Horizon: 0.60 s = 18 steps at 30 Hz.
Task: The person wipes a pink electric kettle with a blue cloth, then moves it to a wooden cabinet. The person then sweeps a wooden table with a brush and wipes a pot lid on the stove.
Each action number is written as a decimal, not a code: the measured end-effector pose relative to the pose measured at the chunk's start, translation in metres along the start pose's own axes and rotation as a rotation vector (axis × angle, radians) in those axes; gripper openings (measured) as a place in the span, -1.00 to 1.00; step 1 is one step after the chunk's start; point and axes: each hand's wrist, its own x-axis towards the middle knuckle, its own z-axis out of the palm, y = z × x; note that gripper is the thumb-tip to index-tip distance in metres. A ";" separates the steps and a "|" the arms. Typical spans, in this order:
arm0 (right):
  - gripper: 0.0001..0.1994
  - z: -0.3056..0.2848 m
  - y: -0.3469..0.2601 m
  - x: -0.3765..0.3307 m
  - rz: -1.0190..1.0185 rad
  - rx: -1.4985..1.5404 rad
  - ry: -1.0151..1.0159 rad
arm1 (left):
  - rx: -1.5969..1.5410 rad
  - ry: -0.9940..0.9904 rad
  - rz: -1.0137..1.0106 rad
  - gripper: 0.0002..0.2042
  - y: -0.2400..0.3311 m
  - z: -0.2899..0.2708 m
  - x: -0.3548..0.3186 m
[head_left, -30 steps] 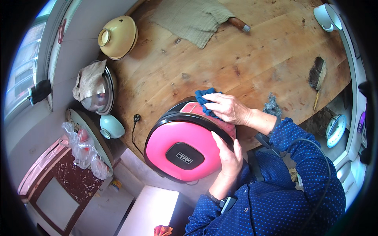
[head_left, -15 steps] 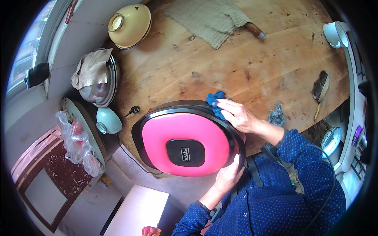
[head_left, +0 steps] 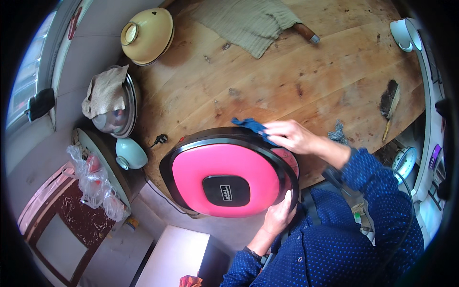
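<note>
Your right hand (head_left: 292, 137) has its fingers closed on a blue cloth (head_left: 252, 125) at the far right rim of the pink-and-black appliance (head_left: 224, 165). Your left hand (head_left: 277, 217) has its thumb against the near right rim; whether its other fingers grasp the rim cannot be told. The appliance sits on the near side of the wooden table (head_left: 267, 91), its pink lid facing you. Compared with half a second earlier, the cloth, then bunched, is drawn out flatter to the left along the far rim; your left hand keeps its place. A second ago the appliance was turned differently and the cloth lay on its pink panel. To the right is a grey scourer (head_left: 338, 133), with a brush (head_left: 390, 103) beyond; to the left are a black plug (head_left: 161, 139) and a pale green bowl (head_left: 131, 154). Your right fingertips are blurred and partly lost in the cloth. At the far side, a beige cloth (head_left: 244, 24) is cut off by the picture edge and covers all but the wooden handle (head_left: 306, 32) of some implement.
</note>
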 end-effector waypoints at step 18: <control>-0.61 0.017 -0.009 -0.004 -0.062 -0.001 0.164 | -0.032 -0.002 -0.034 -0.28 -0.001 0.003 -0.001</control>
